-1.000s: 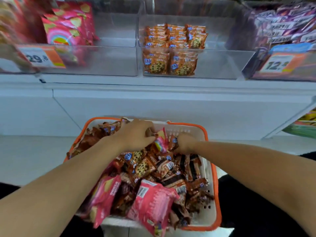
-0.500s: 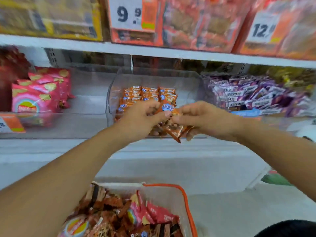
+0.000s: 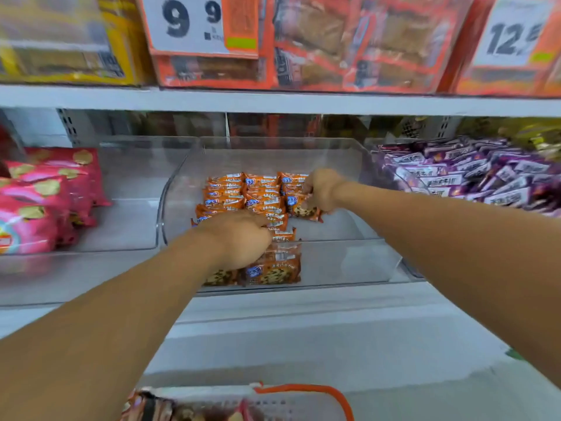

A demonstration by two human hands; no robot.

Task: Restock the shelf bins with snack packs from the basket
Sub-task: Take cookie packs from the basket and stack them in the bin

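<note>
A clear middle bin (image 3: 349, 262) on the shelf holds rows of orange cookie packs (image 3: 261, 189). My right hand (image 3: 321, 189) is inside the bin at the right end of the rows and grips an orange cookie pack (image 3: 305, 211). My left hand (image 3: 239, 238) reaches over the bin's front part, palm down, fingers curled onto packs near the front row (image 3: 273, 268); what it holds is hidden. The basket (image 3: 303, 393), white with an orange rim, shows at the bottom edge with snack packs inside.
Pink snack bags (image 3: 42, 196) fill the left bin, with bare space beside them. Purple packs (image 3: 461, 174) pile in the right bin. The upper shelf carries boxed goods behind price tags (image 3: 188, 22). A white ledge (image 3: 303, 329) lies between basket and bins.
Both hands went from the basket up to the middle bin with cookie packs. They have since parted: the right one reached deeper to the right rows, the left dropped to the front.
</note>
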